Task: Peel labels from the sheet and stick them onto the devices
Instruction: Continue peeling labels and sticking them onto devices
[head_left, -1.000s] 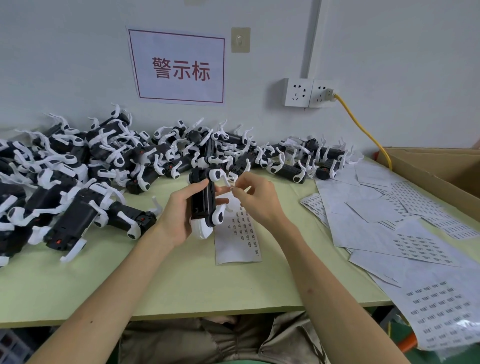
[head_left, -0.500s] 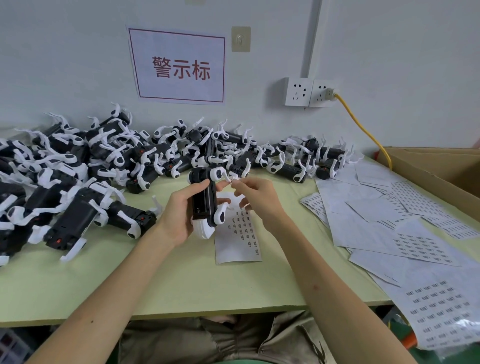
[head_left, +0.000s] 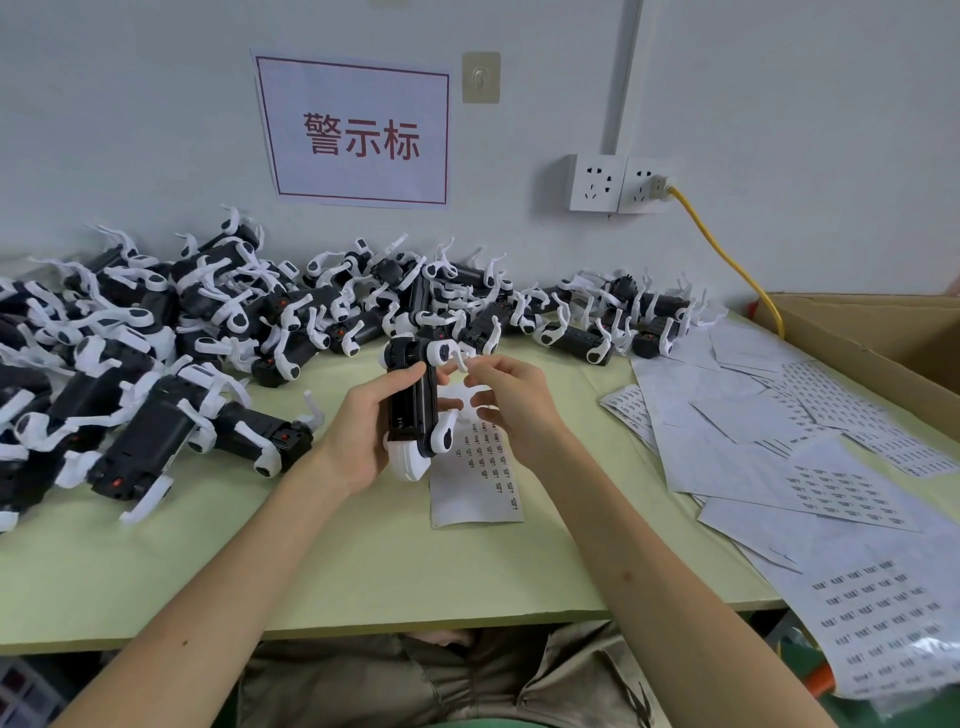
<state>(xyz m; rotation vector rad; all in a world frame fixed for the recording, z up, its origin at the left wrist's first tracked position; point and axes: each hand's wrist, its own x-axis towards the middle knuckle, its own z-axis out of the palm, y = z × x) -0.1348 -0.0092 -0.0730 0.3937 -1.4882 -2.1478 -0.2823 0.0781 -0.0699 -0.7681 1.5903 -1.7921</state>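
Head view: wall sign (head_left: 353, 130) behind the held device (head_left: 410, 395) reads 警示标. Behind and left of it: device pile (head_left: 156, 338). Just right of it: label sheet (head_left: 483, 483), print unreadable. Its long axis points away from the person; left hand (head_left: 361, 423) grips it. Just right, right hand (head_left: 514, 402), fingertips pinched; on a label, cannot tell.

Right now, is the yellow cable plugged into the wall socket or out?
Plugged in: the yellow cable ends in a plug seated in the right wall socket.
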